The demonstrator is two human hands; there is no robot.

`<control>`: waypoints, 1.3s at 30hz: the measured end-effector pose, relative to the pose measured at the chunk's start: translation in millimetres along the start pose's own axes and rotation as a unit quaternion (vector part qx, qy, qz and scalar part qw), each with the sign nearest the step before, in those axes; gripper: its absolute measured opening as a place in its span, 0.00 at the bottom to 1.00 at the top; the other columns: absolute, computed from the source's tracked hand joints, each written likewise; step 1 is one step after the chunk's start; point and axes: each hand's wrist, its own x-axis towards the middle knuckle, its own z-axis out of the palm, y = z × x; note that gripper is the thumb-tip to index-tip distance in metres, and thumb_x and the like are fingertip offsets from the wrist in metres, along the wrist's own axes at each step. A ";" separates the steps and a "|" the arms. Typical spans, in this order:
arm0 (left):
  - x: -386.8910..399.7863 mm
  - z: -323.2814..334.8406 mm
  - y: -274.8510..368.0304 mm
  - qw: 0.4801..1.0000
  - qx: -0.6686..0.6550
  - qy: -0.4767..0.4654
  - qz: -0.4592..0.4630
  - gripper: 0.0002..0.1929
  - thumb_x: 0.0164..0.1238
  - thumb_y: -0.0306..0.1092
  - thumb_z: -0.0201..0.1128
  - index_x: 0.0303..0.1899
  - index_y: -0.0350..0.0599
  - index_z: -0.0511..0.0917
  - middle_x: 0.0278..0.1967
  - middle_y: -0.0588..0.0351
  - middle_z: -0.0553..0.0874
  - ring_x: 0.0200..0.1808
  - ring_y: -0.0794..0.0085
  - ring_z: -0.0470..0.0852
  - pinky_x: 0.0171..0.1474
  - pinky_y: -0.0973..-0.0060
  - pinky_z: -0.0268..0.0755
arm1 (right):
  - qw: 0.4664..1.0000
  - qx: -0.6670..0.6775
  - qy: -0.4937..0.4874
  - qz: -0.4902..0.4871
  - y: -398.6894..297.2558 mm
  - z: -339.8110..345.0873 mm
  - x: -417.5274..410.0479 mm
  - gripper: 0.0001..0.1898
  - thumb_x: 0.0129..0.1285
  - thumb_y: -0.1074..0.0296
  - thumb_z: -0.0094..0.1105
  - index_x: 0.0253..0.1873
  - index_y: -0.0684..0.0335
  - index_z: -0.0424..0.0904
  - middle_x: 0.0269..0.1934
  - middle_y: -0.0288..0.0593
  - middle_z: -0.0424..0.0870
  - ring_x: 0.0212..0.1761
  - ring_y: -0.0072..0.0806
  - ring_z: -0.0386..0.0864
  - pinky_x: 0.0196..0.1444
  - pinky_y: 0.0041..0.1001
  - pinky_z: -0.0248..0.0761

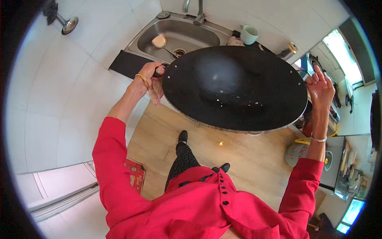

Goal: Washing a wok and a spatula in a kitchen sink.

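Note:
A large black wok (235,92) hangs tilted in front of me, its dark inside facing up, with a few white specks and rivets near both sides. My left hand (149,71) grips its left handle, and a pinkish cloth (155,91) dangles below that grip. At the opposite rim is my right hand (321,88), with some fingers raised and others bent. Whether it grips the right handle cannot be made out. Beyond the wok lies a stainless-steel sink (143,44) holding a long-handled utensil with a pale head (159,41).
A faucet (199,19) rises behind the sink. A pale green mug (249,35) and a can (288,51) stand on the back ledge. On the right are a gas cylinder (294,155) and its yellow hose (303,141). A metal ladle (70,25) hangs at upper left.

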 end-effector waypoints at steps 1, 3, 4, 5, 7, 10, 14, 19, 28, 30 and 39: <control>7.1 -9.8 -3.2 1.000 -0.001 0.007 -0.001 0.10 0.64 0.35 0.53 0.33 0.39 0.79 0.27 0.56 0.82 0.27 0.69 0.79 0.40 0.70 0.73 | 1.000 0.004 -0.003 0.006 -2.5 9.6 8.6 0.23 0.61 0.63 0.51 0.54 0.78 0.69 0.26 0.38 0.65 0.31 0.26 0.61 0.39 0.26 0.56; 49.6 -44.7 -15.2 0.996 0.088 -0.032 -0.004 0.09 0.67 0.35 0.51 0.31 0.45 0.78 0.24 0.63 0.81 0.23 0.81 0.77 0.26 0.78 0.69 | 0.999 0.006 -0.049 -0.002 -2.0 32.8 26.3 0.23 0.61 0.64 0.50 0.54 0.79 0.69 0.27 0.38 0.65 0.31 0.27 0.60 0.40 0.27 0.56; 67.9 -58.3 -13.6 0.995 0.094 -0.035 -0.003 0.09 0.67 0.35 0.51 0.31 0.45 0.78 0.24 0.63 0.81 0.23 0.81 0.77 0.26 0.78 0.69 | 0.999 0.012 -0.024 -0.018 0.4 48.7 36.8 0.23 0.61 0.65 0.50 0.54 0.80 0.68 0.28 0.39 0.63 0.32 0.28 0.60 0.40 0.29 0.55; 81.8 -71.8 -17.2 0.988 0.150 -0.035 -0.032 0.10 0.67 0.34 0.50 0.32 0.44 0.79 0.24 0.62 0.81 0.24 0.80 0.77 0.29 0.78 0.69 | 0.999 0.014 -0.025 -0.018 1.8 57.9 48.8 0.23 0.61 0.65 0.50 0.54 0.80 0.68 0.28 0.39 0.63 0.32 0.28 0.60 0.40 0.29 0.55; 90.7 -79.5 -4.0 0.975 0.209 -0.040 -0.060 0.10 0.67 0.34 0.49 0.32 0.44 0.79 0.25 0.61 0.81 0.25 0.79 0.77 0.31 0.78 0.70 | 0.997 -0.014 -0.061 -0.037 2.8 76.2 70.5 0.23 0.62 0.65 0.50 0.55 0.80 0.67 0.29 0.41 0.63 0.34 0.29 0.59 0.40 0.29 0.55; 18.6 -57.9 27.1 0.963 0.251 -0.092 -0.029 0.07 0.63 0.38 0.51 0.33 0.58 0.79 0.46 0.55 0.79 0.49 0.57 0.72 0.52 0.32 0.49 | 0.997 -0.010 -0.058 -0.054 8.2 95.5 85.4 0.24 0.62 0.65 0.49 0.56 0.81 0.65 0.31 0.43 0.64 0.35 0.30 0.59 0.42 0.28 0.56; 42.3 -69.0 29.2 0.962 0.229 -0.144 -0.026 0.08 0.63 0.38 0.50 0.35 0.57 0.79 0.53 0.53 0.77 0.53 0.57 0.70 0.53 0.34 0.52 | 0.995 -0.002 -0.091 -0.046 6.0 112.8 87.3 0.24 0.62 0.66 0.50 0.56 0.82 0.65 0.33 0.46 0.67 0.36 0.31 0.61 0.43 0.29 0.58; 158.5 -177.5 5.7 0.955 0.264 -0.085 -0.106 0.11 0.65 0.43 0.51 0.38 0.56 0.80 0.49 0.54 0.77 0.49 0.65 0.71 0.45 0.44 0.61 | 0.998 0.016 -0.060 -0.017 70.6 112.0 121.7 0.22 0.60 0.67 0.52 0.53 0.81 0.67 0.35 0.49 0.71 0.38 0.34 0.66 0.45 0.30 0.60; 153.6 -170.3 72.9 0.940 0.326 0.097 0.002 0.11 0.64 0.44 0.54 0.32 0.51 0.80 0.30 0.60 0.80 0.30 0.72 0.73 0.35 0.68 0.65 | 0.999 0.052 0.008 0.014 147.7 68.9 125.0 0.19 0.62 0.65 0.48 0.49 0.78 0.72 0.33 0.47 0.74 0.37 0.35 0.70 0.43 0.32 0.63; 173.9 -203.0 83.0 0.932 0.343 0.119 0.004 0.12 0.66 0.43 0.51 0.40 0.52 0.81 0.32 0.59 0.81 0.32 0.70 0.76 0.36 0.62 0.67 | 0.998 0.061 0.000 0.025 168.8 72.2 128.2 0.18 0.62 0.65 0.48 0.48 0.77 0.73 0.33 0.47 0.74 0.37 0.34 0.70 0.43 0.33 0.64; 247.2 -244.0 102.0 0.926 0.328 0.110 0.154 0.17 0.63 0.46 0.56 0.38 0.41 0.83 0.31 0.55 0.84 0.28 0.68 0.79 0.32 0.66 0.71 | 0.986 -0.144 0.077 0.023 225.6 81.5 125.8 0.19 0.50 0.90 0.58 0.49 0.73 0.74 0.34 0.43 0.76 0.37 0.30 0.75 0.37 0.28 0.72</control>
